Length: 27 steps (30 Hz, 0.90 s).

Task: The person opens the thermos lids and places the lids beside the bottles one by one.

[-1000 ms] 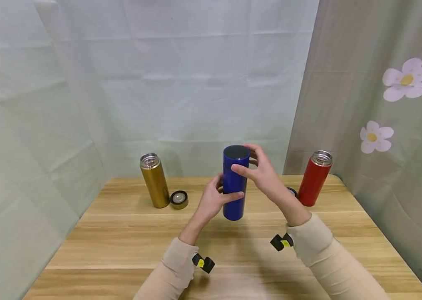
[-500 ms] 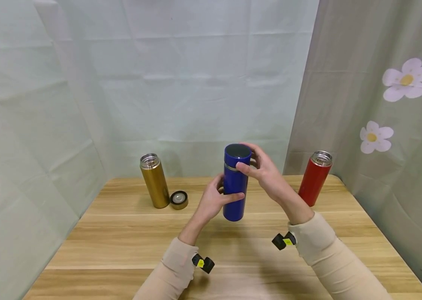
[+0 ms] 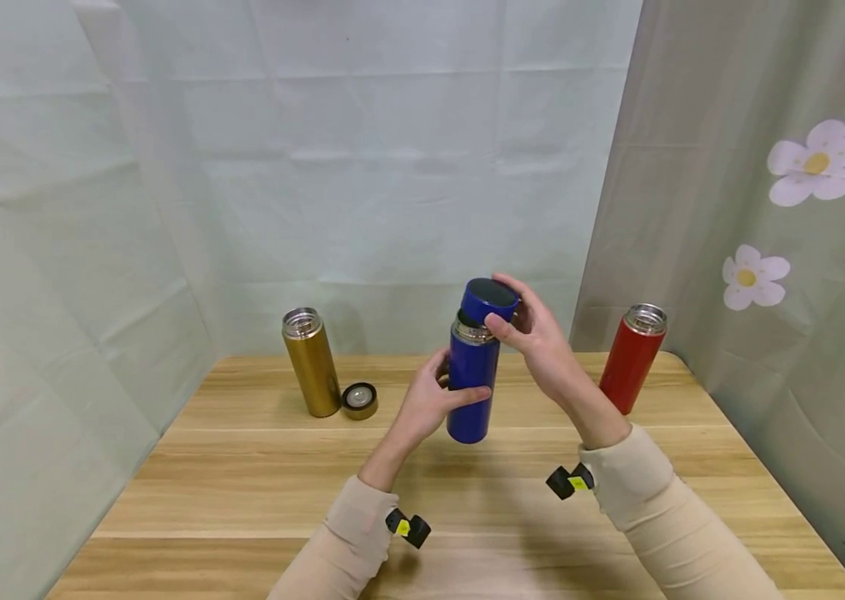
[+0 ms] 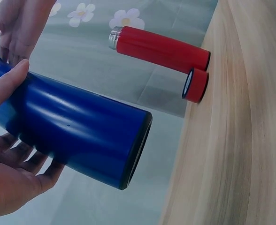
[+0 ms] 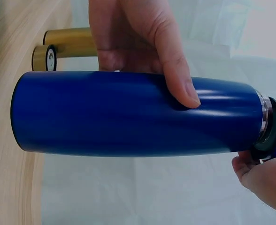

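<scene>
My left hand (image 3: 426,400) grips the body of a blue thermos bottle (image 3: 471,375), thumb across its front. The bottle is upright, its base raised over the wooden table in the left wrist view. Above its mouth my right hand (image 3: 538,333) holds the blue lid (image 3: 488,302) between thumb and fingers. The lid sits tilted and shifted to the right, baring part of the silver threaded neck (image 3: 472,332). In the right wrist view, a dark inner part of the lid (image 5: 268,136) still overlaps the neck.
A gold bottle (image 3: 310,362) without its lid stands at the left, its gold lid (image 3: 359,401) beside it on the table (image 3: 242,483). At the right stands a lidless red bottle (image 3: 632,358); its red lid (image 4: 195,85) shows in the left wrist view. Curtains (image 3: 392,167) hang behind.
My right hand has raised the blue lid off its seat and tilted it up to the right, exposing the silver neck. My left hand and the bottle's body have barely moved.
</scene>
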Available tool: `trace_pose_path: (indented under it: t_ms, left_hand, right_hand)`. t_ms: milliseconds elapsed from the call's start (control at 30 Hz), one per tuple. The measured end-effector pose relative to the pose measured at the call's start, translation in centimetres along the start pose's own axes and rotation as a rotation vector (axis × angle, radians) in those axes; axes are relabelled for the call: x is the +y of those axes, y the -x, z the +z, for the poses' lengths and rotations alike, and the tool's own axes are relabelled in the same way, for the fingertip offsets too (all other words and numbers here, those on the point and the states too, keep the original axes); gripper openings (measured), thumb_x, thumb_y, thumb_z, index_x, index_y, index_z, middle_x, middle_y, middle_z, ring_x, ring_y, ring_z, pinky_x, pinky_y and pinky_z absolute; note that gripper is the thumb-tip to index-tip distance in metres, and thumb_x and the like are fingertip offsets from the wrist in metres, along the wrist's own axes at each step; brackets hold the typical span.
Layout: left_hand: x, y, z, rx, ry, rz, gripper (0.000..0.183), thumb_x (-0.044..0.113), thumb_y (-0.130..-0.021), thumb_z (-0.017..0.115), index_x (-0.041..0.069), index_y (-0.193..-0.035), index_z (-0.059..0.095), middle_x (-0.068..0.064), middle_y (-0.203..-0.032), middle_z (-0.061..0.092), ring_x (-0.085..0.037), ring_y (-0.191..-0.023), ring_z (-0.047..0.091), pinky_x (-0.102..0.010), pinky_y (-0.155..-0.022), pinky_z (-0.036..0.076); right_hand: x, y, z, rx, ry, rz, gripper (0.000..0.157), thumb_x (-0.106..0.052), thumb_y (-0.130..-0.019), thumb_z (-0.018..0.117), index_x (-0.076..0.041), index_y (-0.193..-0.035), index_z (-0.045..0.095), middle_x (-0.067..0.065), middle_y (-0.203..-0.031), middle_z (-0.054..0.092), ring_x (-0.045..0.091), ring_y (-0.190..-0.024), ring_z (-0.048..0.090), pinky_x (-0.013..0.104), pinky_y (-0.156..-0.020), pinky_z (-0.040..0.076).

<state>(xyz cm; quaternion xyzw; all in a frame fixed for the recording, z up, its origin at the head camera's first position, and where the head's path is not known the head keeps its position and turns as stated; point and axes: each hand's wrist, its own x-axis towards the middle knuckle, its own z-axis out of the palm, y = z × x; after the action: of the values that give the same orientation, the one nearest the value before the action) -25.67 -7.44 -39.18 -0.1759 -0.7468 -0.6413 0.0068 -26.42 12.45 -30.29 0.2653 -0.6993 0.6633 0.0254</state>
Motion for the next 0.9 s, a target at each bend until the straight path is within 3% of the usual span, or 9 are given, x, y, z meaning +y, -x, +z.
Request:
trace_pose_path:
  t_ms: [200, 700, 900]
  left_hand:
    - [0.01, 0.02, -0.04, 0.009, 0.006, -0.004, 0.078, 0.032, -0.088, 0.085, 0.020, -0.154, 0.047, -0.009, -0.143, 0.060, -0.032, -0.130, 0.058, -0.059, -0.107, 0.047]
    - [-0.23, -0.06, -0.09, 0.062, 0.029, -0.018, 0.082, 0.035, -0.086, 0.087, 0.017, -0.155, 0.046, -0.008, -0.144, 0.060, -0.031, -0.132, 0.058, -0.059, -0.109, 0.045]
    - [0.09, 0.00, -0.40, 0.083, 0.041, -0.031, 0.083, 0.034, -0.086, 0.086, 0.016, -0.156, 0.044, -0.010, -0.146, 0.058, -0.033, -0.134, 0.056, -0.060, -0.111, 0.043]
  right_hand:
    - [-0.14, 0.03, -0.02, 0.075, -0.037, 0.015, 0.068, -0.018, -0.099, 0.069, -0.010, -0.157, 0.033, 0.009, -0.151, 0.049, 0.027, -0.134, 0.051, 0.052, -0.118, 0.036]
    - [-0.06, 0.04, -0.16, 0.091, -0.063, 0.007, 0.070, -0.013, -0.098, 0.069, -0.016, -0.159, 0.034, 0.009, -0.153, 0.043, 0.030, -0.133, 0.052, 0.058, -0.117, 0.035]
    - [0.13, 0.18, -0.24, 0.128, 0.004, 0.019, 0.071, -0.018, -0.097, 0.070, -0.016, -0.157, 0.032, 0.010, -0.150, 0.042, 0.031, -0.133, 0.046, 0.055, -0.113, 0.036]
